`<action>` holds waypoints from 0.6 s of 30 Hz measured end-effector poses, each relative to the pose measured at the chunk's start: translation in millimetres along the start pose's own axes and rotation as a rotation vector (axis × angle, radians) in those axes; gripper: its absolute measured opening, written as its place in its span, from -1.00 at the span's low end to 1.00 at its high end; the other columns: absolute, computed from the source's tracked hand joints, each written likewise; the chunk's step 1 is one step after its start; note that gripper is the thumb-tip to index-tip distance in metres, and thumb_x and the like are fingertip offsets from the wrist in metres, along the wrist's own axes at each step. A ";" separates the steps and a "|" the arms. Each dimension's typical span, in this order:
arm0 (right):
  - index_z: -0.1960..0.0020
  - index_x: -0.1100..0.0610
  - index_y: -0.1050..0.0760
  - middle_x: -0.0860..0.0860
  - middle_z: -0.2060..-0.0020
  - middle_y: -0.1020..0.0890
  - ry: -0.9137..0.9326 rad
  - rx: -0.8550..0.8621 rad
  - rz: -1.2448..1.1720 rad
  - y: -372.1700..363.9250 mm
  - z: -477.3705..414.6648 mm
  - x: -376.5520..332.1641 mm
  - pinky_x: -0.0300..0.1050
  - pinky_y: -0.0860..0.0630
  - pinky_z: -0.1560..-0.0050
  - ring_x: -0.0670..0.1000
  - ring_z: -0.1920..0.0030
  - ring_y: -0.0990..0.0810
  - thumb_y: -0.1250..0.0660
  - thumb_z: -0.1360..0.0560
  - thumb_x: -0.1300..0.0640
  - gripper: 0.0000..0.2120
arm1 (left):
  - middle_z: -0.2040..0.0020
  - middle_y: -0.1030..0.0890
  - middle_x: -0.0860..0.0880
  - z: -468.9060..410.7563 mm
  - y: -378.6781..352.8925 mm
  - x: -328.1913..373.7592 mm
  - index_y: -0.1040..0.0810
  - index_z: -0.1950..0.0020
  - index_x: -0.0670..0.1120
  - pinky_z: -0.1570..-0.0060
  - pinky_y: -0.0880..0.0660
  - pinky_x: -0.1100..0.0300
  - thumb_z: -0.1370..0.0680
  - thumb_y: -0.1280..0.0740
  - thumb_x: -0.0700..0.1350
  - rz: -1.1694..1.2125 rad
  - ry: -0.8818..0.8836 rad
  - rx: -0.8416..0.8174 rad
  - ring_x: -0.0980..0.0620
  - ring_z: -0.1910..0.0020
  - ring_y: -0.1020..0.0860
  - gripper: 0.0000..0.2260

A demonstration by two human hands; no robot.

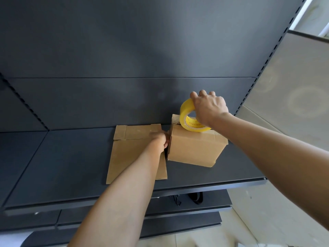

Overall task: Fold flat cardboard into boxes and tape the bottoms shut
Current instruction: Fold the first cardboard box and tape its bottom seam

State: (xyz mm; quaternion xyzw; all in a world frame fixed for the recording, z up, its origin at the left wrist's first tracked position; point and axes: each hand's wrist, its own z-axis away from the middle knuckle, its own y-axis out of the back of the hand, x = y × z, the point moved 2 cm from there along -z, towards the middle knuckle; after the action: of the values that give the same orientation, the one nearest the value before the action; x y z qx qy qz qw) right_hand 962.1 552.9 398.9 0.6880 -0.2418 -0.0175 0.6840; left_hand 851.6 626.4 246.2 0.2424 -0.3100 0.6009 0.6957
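Observation:
A folded brown cardboard box (195, 148) stands on the dark shelf (71, 157). A yellow tape roll (185, 113) stands on edge on the box's top. My right hand (209, 108) grips the roll from above. A short strip of tape runs from the roll to the box's far left corner. My left hand (160, 139) is at the box's left side, its fingers hidden behind the box's edge. A flat piece of cardboard (131, 154) lies on the shelf to the left, under my left forearm.
The shelf's dark back panel (124, 68) rises right behind the box. A slotted upright (272, 59) borders the shelf on the right. Lower shelves (178, 220) and a small black object (195, 197) lie below the front edge.

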 end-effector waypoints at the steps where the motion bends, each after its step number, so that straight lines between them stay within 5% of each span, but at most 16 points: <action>1: -0.37 0.12 -0.22 0.12 -0.19 -0.43 -0.002 0.005 0.001 0.1 -0.9 0.3 -0.05 -0.34 0.21 0.19 -0.16 -0.44 -0.21 -0.54 0.20 -0.58 | -0.01 -0.60 -0.16 -3.4 -1.3 0.9 -0.53 -0.11 -0.21 0.13 -0.55 0.18 -0.61 -0.18 -0.23 -0.076 -0.081 0.023 -0.08 0.07 -0.60 -0.83; 3: -0.37 0.12 -0.23 0.12 -0.18 -0.43 -0.007 0.004 0.000 -1.1 -1.0 1.5 -0.05 -0.34 0.21 0.19 -0.15 -0.45 -0.21 -0.53 0.23 -0.58 | -0.12 -0.61 -0.18 -5.4 -3.3 2.9 -0.57 -0.14 -0.17 -0.09 -0.54 0.05 -0.61 -0.13 -0.26 -0.330 -0.294 0.071 -0.16 -0.10 -0.58 -0.75; 5: -0.36 0.13 -0.23 0.13 -0.18 -0.44 -0.012 -0.007 0.006 -3.5 0.3 4.2 -0.05 -0.34 0.22 0.19 -0.15 -0.45 -0.22 -0.53 0.23 -0.58 | -0.08 -0.62 -0.16 1.4 -5.9 4.4 -0.61 -0.07 -0.16 -0.06 -0.51 0.10 -0.60 -0.11 -0.29 -0.553 -0.446 0.067 -0.14 -0.08 -0.57 -0.72; 9: -0.35 0.14 -0.24 0.13 -0.17 -0.44 -0.021 0.002 0.014 -3.5 -0.9 10.2 -0.05 -0.34 0.22 0.19 -0.13 -0.46 -0.23 -0.53 0.22 -0.58 | -0.24 -0.56 -0.16 12.4 -6.6 12.2 -0.53 -0.28 -0.18 -0.20 -0.43 0.10 -0.60 -0.11 -0.32 -0.830 -0.511 -0.098 -0.12 -0.22 -0.51 -0.67; 12: -0.35 0.14 -0.24 0.14 -0.16 -0.44 -0.008 0.002 0.007 -3.0 -1.2 8.1 -0.05 -0.34 0.22 0.19 -0.12 -0.46 -0.23 -0.53 0.21 -0.59 | -0.33 -0.47 -0.13 22.9 -3.7 30.6 -0.42 -0.38 -0.19 -0.28 -0.34 0.14 -0.63 -0.06 -0.31 -0.743 -0.591 -0.098 -0.07 -0.33 -0.42 -0.65; 16: -0.34 0.13 -0.24 0.13 -0.17 -0.43 0.014 -0.015 -0.024 -4.3 0.1 2.3 -0.04 -0.34 0.20 0.19 -0.15 -0.45 -0.21 -0.53 0.19 -0.60 | 0.07 -0.47 -0.01 32.2 -18.0 37.6 -0.47 -0.05 -0.20 -0.03 -0.36 0.19 -0.64 -0.07 -0.16 -0.433 -0.576 -0.234 0.03 0.00 -0.43 -0.79; 18: -0.36 0.10 -0.24 0.12 -0.18 -0.42 0.014 -0.024 -0.073 -4.7 0.7 2.3 -0.03 -0.34 0.20 0.19 -0.16 -0.43 -0.21 -0.52 0.20 -0.58 | -0.16 -0.54 -0.07 34.2 -24.2 27.2 -0.48 -0.21 -0.21 -0.18 -0.36 0.12 -0.65 -0.05 -0.08 -0.489 -0.577 -0.251 -0.03 -0.20 -0.46 -0.69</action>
State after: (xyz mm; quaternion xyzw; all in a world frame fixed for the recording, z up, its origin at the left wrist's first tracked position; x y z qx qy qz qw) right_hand 965.3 551.1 395.1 0.6884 -0.2112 -0.0406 0.6927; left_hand 873.0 616.9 290.4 0.3811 -0.4970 0.2824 0.7266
